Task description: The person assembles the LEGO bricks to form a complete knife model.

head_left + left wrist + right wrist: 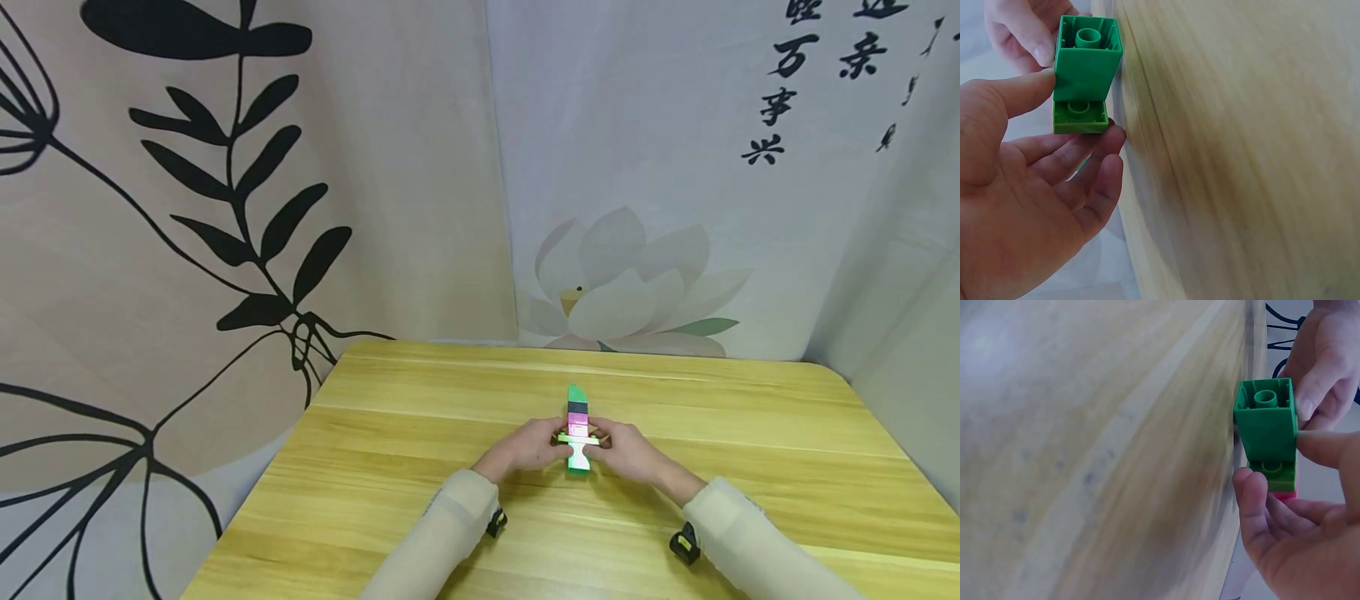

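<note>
A toy sword built of plastic bricks [577,421] is held over the wooden table in the head view. From its far end it runs green curved tip, dark brick, pink bricks, a lime crosspiece and a green brick [1267,434] nearest the person. My left hand [534,444] pinches it from the left, thumb against the green brick and fingers around the lime crosspiece [1080,127]. From the right, my right hand [628,452] pinches it the same way. Both wrist views show the hollow underside of the green brick, with a round tube inside.
The wooden table [360,467] spreads around both hands, its far edge near a hanging cloth [420,208] with plant, lotus and character prints. A pale curtain [900,317] hangs along the right side. Dark wrist devices [684,544] sit at both sleeves.
</note>
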`<move>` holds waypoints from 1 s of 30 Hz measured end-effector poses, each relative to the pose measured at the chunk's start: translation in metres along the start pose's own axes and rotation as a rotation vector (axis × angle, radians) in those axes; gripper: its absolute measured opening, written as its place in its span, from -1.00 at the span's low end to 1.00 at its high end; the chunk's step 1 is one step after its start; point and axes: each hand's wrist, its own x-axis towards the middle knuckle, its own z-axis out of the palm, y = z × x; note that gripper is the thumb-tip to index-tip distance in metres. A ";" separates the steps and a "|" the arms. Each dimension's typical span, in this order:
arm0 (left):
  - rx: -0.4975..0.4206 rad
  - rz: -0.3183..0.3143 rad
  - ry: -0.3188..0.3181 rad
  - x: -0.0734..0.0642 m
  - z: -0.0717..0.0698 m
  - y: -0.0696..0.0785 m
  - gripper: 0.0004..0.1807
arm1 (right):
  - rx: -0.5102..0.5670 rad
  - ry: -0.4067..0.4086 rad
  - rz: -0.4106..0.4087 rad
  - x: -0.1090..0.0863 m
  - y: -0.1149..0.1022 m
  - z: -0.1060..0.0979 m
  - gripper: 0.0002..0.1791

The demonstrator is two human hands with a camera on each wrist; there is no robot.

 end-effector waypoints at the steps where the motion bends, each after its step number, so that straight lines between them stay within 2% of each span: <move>1: 0.001 0.000 0.000 0.000 0.000 0.000 -0.52 | -0.001 -0.002 0.003 0.000 0.000 0.000 -0.36; 7: 0.007 0.006 0.001 0.000 0.000 -0.001 -0.53 | -0.017 0.002 -0.004 0.000 0.001 0.001 -0.34; 16: 0.036 0.016 -0.002 0.000 0.000 0.001 -0.65 | -0.038 -0.013 -0.011 -0.001 0.000 0.004 -0.42; 30: 0.037 0.021 0.027 -0.003 -0.001 -0.003 -0.60 | -0.018 -0.009 0.005 -0.004 -0.001 0.002 -0.41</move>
